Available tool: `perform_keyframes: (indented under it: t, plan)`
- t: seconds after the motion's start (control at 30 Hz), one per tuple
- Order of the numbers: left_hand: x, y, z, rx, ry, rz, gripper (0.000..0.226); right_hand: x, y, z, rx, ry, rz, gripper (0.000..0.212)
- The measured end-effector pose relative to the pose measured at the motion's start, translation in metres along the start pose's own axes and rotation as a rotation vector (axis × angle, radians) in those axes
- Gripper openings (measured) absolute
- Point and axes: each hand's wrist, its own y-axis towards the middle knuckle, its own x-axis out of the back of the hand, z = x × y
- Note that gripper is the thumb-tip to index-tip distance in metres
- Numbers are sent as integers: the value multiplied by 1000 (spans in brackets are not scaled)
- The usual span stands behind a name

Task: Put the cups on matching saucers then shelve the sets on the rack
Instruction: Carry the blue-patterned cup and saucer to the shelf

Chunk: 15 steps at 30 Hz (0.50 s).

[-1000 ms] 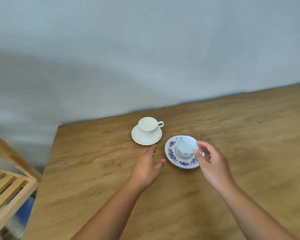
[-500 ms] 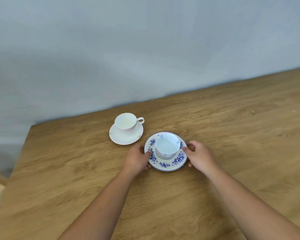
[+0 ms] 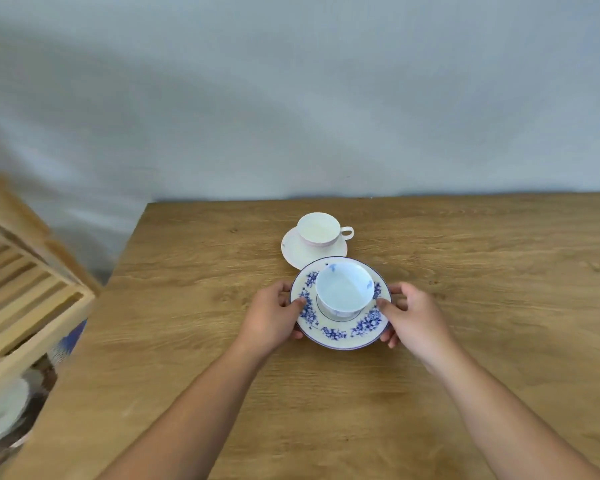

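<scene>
A pale blue cup stands on a blue-flowered saucer, which I hold lifted a little above the wooden table. My left hand grips the saucer's left rim and my right hand grips its right rim, thumbs on top. Behind it a plain white cup sits on a white saucer; the blue saucer's far edge overlaps that saucer in the view.
A slatted wooden rack stands to the left of the table, lower than the tabletop. Blurred white crockery shows below its slats. A grey wall runs behind the table.
My right hand left the blue cup and both hands took the flowered saucer by its rims. The set now looks raised and nearer; the rack is back in view at left.
</scene>
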Motion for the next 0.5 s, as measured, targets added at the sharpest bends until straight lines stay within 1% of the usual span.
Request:
perform_keyframes:
  t: [0.17, 0.33, 0.5]
  plan:
    - [83, -39, 22, 19, -66, -150, 16, -72, -19, 39, 46, -4, 186, 6]
    - [178, -84, 55, 61, -91, -342, 15, -169, -45, 78, 91, -17, 398, 8]
    - [270, -132, 96, 145, -105, -555, 16, -277, -72, 107, 116, -6, 607, 4]
